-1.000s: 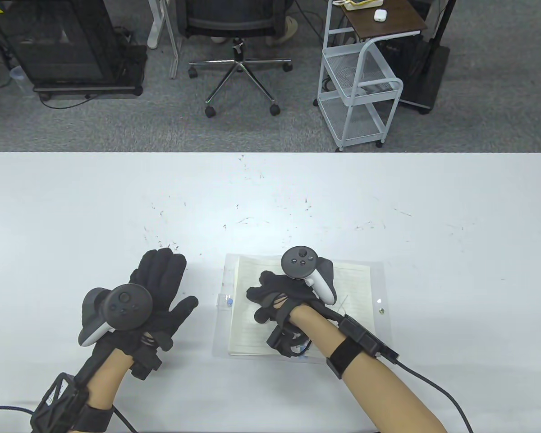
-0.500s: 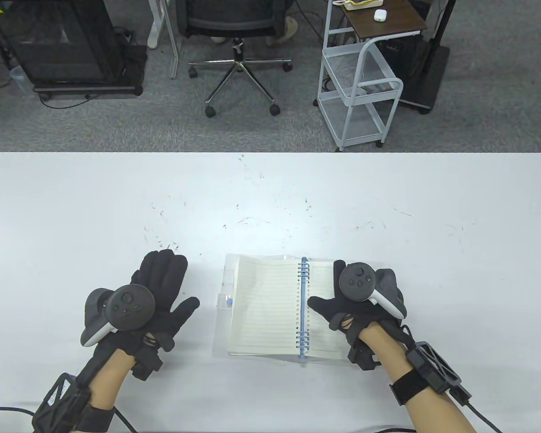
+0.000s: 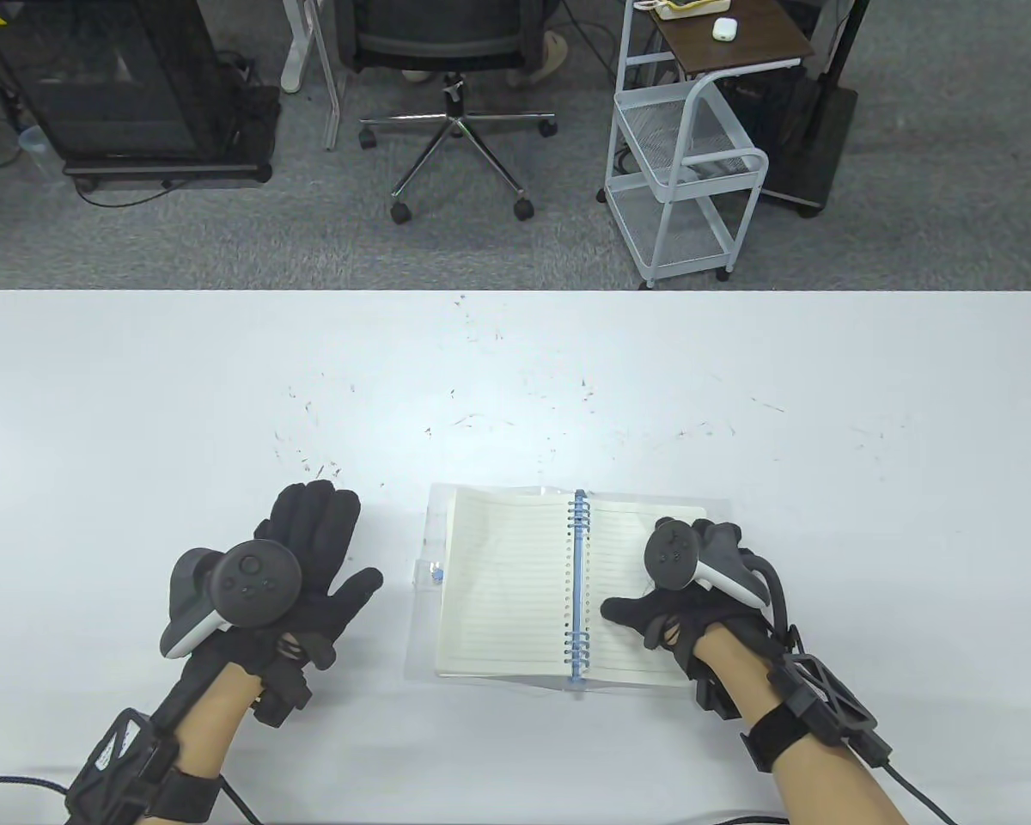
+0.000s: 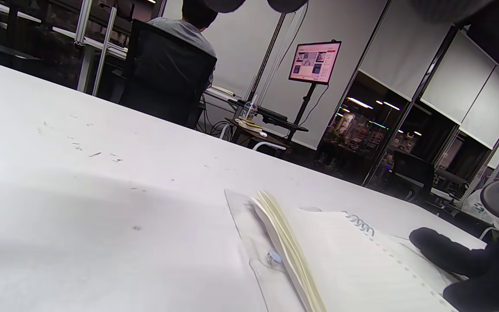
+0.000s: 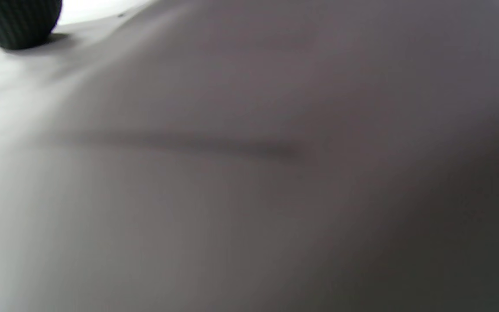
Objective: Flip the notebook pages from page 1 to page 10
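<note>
A blue-coiled, lined spiral notebook (image 3: 515, 584) lay open on the scuffed white desk (image 3: 739, 387); left hand (image 3: 309, 559) fingers spread flat, right hand (image 3: 687, 601) on its right page, finger state unclear.

**Materials and finishes on my table**

I see an open notebook of matt cream lined paper (image 3: 503, 584) bound by a glossy blue plastic spiral coil (image 3: 577, 589), lying in a clear shiny plastic sleeve (image 3: 425, 550). The smooth white table top (image 3: 515, 378) looks faintly scuffed. My left hand (image 3: 309, 559) and right hand (image 3: 687, 614) wear matt black knitted cloth gloves.
</note>
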